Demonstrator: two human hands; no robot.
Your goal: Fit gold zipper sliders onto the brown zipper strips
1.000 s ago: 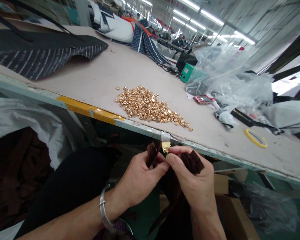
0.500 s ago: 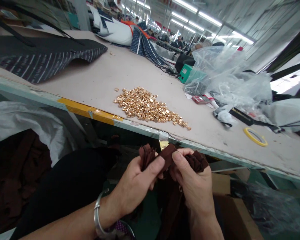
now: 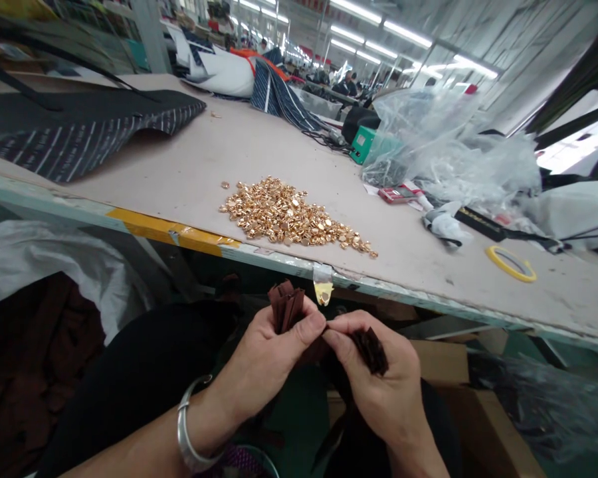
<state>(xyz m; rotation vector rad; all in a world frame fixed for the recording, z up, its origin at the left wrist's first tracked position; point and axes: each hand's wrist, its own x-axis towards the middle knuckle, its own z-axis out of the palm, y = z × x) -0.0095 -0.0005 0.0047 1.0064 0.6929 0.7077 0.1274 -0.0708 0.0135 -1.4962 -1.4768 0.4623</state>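
My left hand (image 3: 274,352) is closed on a bundle of folded brown fabric strips (image 3: 286,305), which stands up between thumb and fingers. Just to its right, my right hand (image 3: 379,372) grips another darker brown bundle (image 3: 371,350) in its palm. Thumbs and forefingers of both hands pinch close together, almost touching, below the table edge. Beyond them a pile of small gold metal pieces (image 3: 289,216) lies on the table (image 3: 179,159). One gold piece sits on the yellow tape tab (image 3: 323,293) hanging at the edge.
Striped dark fabric (image 3: 80,133) lies at the left. Clear plastic bags (image 3: 443,146), a green box (image 3: 363,145), a red packet (image 3: 396,194) and a yellow tape roll (image 3: 511,263) are on the right. Below are a white sack (image 3: 70,265) of brown cloth and a cardboard box (image 3: 488,425).
The brown strip stretched between my hands no longer shows flat; my fingertips now pinch together. My right hand has turned, and the view has shifted slightly.
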